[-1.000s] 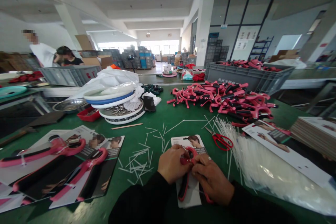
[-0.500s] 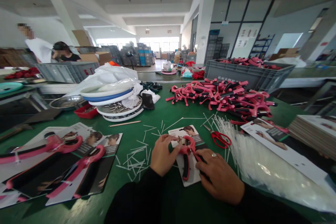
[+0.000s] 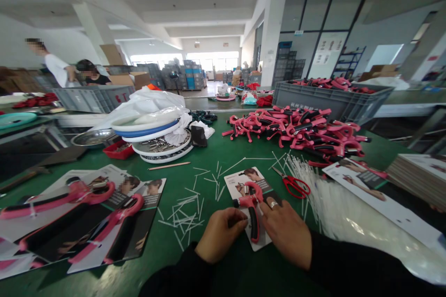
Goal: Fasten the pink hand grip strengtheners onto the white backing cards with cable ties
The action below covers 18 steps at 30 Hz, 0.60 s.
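A pink hand grip strengthener (image 3: 255, 220) with black padded handles lies on a printed backing card (image 3: 232, 182) in front of me. My left hand (image 3: 223, 232) is at the card's left edge, thumb and forefinger pinched together; what is between them, if anything, I cannot make out. My right hand (image 3: 287, 229), with a ring on one finger, holds the strengthener's right handle against the card, covering most of that handle. Cut white cable tie pieces (image 3: 183, 213) lie scattered to the left. Red-handled scissors (image 3: 295, 186) rest beyond my right hand.
Carded strengtheners (image 3: 118, 222) overlap at the left. A heap of loose strengtheners (image 3: 296, 132) lies ahead, before a grey crate (image 3: 334, 102). At the right are a bag of cable ties (image 3: 351, 227) and stacked cards (image 3: 414, 181). Stacked round trays (image 3: 146, 125) stand back left. Two people are far left.
My left hand has moved down from the strengthener's top to the card's lower left edge, its fingers now pinched. My right hand has shifted slightly upward and stays on the right handle.
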Tool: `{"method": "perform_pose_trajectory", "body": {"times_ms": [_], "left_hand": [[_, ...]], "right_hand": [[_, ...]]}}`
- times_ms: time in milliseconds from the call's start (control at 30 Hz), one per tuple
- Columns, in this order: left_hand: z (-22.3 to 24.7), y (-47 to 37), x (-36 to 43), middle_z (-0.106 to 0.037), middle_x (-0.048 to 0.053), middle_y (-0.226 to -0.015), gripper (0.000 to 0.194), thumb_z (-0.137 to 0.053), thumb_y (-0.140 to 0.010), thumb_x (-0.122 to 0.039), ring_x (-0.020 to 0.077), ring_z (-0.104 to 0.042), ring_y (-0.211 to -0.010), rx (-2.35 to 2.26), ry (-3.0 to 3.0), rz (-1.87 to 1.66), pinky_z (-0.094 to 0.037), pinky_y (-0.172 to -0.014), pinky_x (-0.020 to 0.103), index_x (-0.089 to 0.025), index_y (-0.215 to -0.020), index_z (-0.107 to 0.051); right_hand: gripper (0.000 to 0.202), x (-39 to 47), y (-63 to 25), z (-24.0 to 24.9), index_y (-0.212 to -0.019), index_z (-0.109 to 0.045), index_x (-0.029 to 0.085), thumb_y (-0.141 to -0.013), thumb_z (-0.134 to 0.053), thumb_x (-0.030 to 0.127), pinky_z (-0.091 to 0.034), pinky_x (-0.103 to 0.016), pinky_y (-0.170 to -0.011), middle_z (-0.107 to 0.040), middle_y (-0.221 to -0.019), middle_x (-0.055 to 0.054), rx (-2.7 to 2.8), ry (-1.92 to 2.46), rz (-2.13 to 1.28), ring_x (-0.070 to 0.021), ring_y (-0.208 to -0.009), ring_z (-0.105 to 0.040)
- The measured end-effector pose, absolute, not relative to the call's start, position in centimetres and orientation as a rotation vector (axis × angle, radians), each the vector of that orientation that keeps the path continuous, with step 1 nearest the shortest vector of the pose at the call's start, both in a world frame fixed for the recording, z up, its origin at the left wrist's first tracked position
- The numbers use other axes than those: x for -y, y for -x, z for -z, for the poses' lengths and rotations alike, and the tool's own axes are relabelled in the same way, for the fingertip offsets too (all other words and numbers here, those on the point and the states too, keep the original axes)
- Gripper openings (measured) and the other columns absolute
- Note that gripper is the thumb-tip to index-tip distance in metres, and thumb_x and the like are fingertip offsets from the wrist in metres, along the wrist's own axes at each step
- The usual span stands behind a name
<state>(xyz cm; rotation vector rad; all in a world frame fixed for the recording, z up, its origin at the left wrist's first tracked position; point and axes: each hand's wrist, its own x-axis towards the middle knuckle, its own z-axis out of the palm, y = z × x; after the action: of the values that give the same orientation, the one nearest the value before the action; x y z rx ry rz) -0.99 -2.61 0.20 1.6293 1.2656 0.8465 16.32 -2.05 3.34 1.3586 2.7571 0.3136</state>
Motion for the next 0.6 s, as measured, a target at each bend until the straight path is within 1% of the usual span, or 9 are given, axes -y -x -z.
{"method": "perform_pose_trajectory", "body": {"times_ms": [67,167,233,367,433,467,533,567,600], "left_hand": [[0.0,0.6,2.4,-0.068,0.004,-0.08,0.017,-0.056,-0.077,-0.027,0.0154,-0.06,-0.073,-1.213,-1.646,-0.85,-0.046,-0.067,0.023,-0.014,-0.083,-0.065],[0.2,0.3,2.2,-0.067,0.002,-0.076,0.014,-0.055,-0.077,-0.025,0.0146,-0.059,-0.071,-1.203,-1.694,-0.843,-0.045,-0.066,0.023,-0.014,-0.078,-0.065],[0.3,0.4,2.2,-0.065,0.001,-0.074,0.014,-0.054,-0.077,-0.024,0.0141,-0.057,-0.07,-1.235,-1.719,-0.862,-0.044,-0.066,0.023,-0.015,-0.075,-0.064],[0.6,0.6,2.0,-0.062,0.0,-0.072,0.015,-0.05,-0.08,-0.025,0.013,-0.054,-0.067,-1.291,-1.763,-0.871,-0.041,-0.062,0.022,-0.016,-0.076,-0.061],[0.8,0.5,2.0,-0.061,0.0,-0.071,0.017,-0.048,-0.081,-0.026,0.0126,-0.053,-0.065,-1.313,-1.788,-0.858,-0.04,-0.06,0.021,-0.017,-0.076,-0.061],[0.9,0.5,2.0,-0.061,0.0,-0.07,0.017,-0.048,-0.082,-0.027,0.0125,-0.053,-0.064,-1.326,-1.802,-0.849,-0.039,-0.059,0.021,-0.017,-0.076,-0.061],[1.0,0.4,2.0,-0.061,-0.001,-0.069,0.017,-0.048,-0.081,-0.027,0.0127,-0.052,-0.063,-1.349,-1.83,-0.833,-0.037,-0.057,0.022,-0.017,-0.075,-0.061],[1.0,0.4,2.1,-0.061,-0.001,-0.069,0.016,-0.048,-0.081,-0.026,0.0128,-0.052,-0.063,-1.359,-1.843,-0.827,-0.037,-0.057,0.022,-0.018,-0.075,-0.061],[1.0,0.3,2.1,-0.061,-0.001,-0.069,0.015,-0.048,-0.081,-0.025,0.013,-0.052,-0.064,-1.369,-1.854,-0.824,-0.037,-0.058,0.022,-0.018,-0.075,-0.061]], "right_hand": [[0.025,1.6,-16.1,-3.3,-0.078,-0.068,0.012,-0.078,-0.044,0.004,-0.04,-0.043,-0.068,-0.063,-0.091,-0.016,-2.775,-1.315,-0.324,-0.0299,-0.089,-0.053],[0.023,1.1,-16.3,-3.5,-0.08,-0.068,0.011,-0.075,-0.046,0.005,-0.039,-0.044,-0.071,-0.062,-0.092,-0.016,-2.779,-1.259,-0.322,-0.03,-0.09,-0.053],[0.02,1.0,-16.8,-3.7,-0.079,-0.067,0.012,-0.07,-0.05,0.008,-0.038,-0.043,-0.072,-0.061,-0.091,-0.015,-2.796,-1.202,-0.281,-0.0303,-0.089,-0.052],[0.016,1.1,-18.1,-4.4,-0.068,-0.063,0.017,-0.056,-0.053,0.012,-0.038,-0.039,-0.071,-0.059,-0.095,-0.01,-2.868,-1.142,0.042,-0.0266,-0.089,-0.05],[0.021,1.4,-18.5,-4.7,-0.068,-0.062,0.018,-0.049,-0.055,0.013,-0.037,-0.04,-0.074,-0.057,-0.102,-0.008,-2.848,-1.155,0.158,-0.027,-0.093,-0.048],[0.027,1.6,-18.5,-4.8,-0.072,-0.062,0.018,-0.046,-0.056,0.014,-0.036,-0.043,-0.077,-0.055,-0.107,-0.009,-2.829,-1.168,0.161,-0.0287,-0.096,-0.047],[0.041,1.9,-18.4,-4.8,-0.084,-0.063,0.017,-0.044,-0.057,0.013,-0.031,-0.05,-0.084,-0.053,-0.112,-0.012,-2.794,-1.235,0.086,-0.0318,-0.102,-0.044],[0.043,2.1,-18.3,-4.7,-0.086,-0.064,0.016,-0.044,-0.056,0.012,-0.029,-0.052,-0.086,-0.053,-0.112,-0.013,-2.786,-1.272,0.047,-0.0324,-0.103,-0.044],[0.041,2.3,-18.3,-4.6,-0.084,-0.064,0.016,-0.045,-0.055,0.01,-0.029,-0.053,-0.086,-0.054,-0.111,-0.013,-2.783,-1.302,0.031,-0.0322,-0.103,-0.044]]}}
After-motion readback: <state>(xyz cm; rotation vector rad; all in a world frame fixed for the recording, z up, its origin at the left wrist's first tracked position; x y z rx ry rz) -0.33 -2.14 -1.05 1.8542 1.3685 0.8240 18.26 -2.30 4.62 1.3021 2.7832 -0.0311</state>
